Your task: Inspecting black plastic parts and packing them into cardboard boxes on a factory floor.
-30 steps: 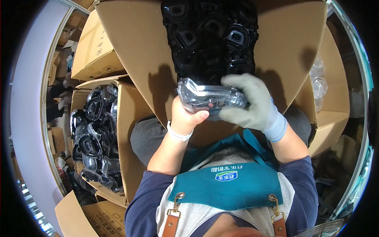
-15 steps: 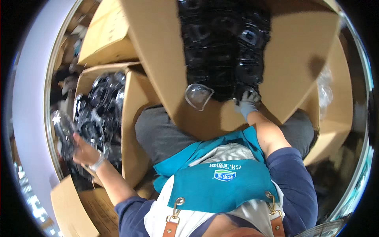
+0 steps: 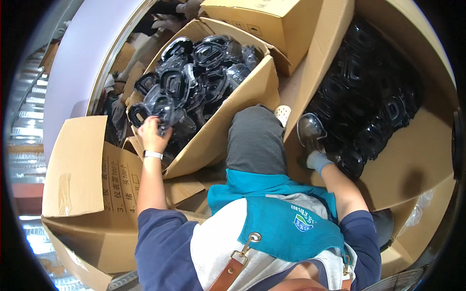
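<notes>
My left hand (image 3: pixel 154 135), bare with a white band at the wrist, is at the near left edge of a heaped carton. Its fingers are closed on a clear moulded plastic cover (image 3: pixel 164 107) among black-framed pieces. My right hand (image 3: pixel 316 154), in a light grey glove, reaches into the large carton at right. Its fingers are at the lower edge of a rounded clear plastic cover (image 3: pixel 310 127) and look closed on it; the fingertips are partly hidden. Beside that hand lie rows of black plastic frames (image 3: pixel 369 92).
The heaped carton (image 3: pixel 242 109) stands at left, the large carton (image 3: pixel 325 53) at right. A closed carton (image 3: pixel 252 14) is behind them. An open-flapped carton (image 3: pixel 73 169) sits at near left. Clear plastic film (image 3: pixel 420 208) hangs at the right.
The view has swung left. My left hand has moved with the clear cover onto the heaped carton's pile. My right hand has shifted from the black frames to the rounded clear cover.
</notes>
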A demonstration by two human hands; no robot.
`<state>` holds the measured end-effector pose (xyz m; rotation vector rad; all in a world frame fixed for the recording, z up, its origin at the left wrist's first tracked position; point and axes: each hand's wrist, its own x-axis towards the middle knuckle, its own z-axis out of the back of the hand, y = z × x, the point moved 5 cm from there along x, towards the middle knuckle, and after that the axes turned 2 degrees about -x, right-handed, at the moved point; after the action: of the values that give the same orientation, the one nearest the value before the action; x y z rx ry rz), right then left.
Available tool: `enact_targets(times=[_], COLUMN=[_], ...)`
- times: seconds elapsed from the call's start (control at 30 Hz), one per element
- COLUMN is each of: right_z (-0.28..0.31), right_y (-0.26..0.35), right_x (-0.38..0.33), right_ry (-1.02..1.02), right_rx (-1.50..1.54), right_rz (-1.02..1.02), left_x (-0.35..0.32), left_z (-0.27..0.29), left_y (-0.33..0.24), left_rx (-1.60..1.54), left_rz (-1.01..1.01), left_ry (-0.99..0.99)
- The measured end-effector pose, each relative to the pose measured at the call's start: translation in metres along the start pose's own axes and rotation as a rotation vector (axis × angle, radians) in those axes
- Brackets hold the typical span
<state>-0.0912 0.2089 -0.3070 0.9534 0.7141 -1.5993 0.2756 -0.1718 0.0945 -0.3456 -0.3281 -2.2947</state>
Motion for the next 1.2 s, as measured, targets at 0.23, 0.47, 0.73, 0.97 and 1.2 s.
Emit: enact_targets(times=[0.23,0.47,0.73,0.97,1.2], right_z=[0.003,0.058,0.105,0.106,0.073], right_y=[-0.011,0.002,-0.042,-0.083,-0.118], right_x=[0.005,-0.089,-0.226,-0.386,-0.377], right_ry=[-0.391,-0.238,-0.7,-1.022,-1.188], right_rx=[0.444,0.514,1.852,2.125,2.175], right_rz=[-0.174,-0.139,0.242,0.59,0.595], left_x=[-0.004,0.132,0.207,0.111,0.05], left_z=[0.006,0.034,-0.072,-0.033,-0.057], left_y=[-0.011,-0.16,-0.185,-0.061,-0.039], left_rx=[-0.493,-0.417,-0.168,0.09,-0.148], left_rz=[0.162,-0.248,-0.001,0.322,0.179], left_ry=[-0.262,-0.378,0.114,-0.159,0.033])
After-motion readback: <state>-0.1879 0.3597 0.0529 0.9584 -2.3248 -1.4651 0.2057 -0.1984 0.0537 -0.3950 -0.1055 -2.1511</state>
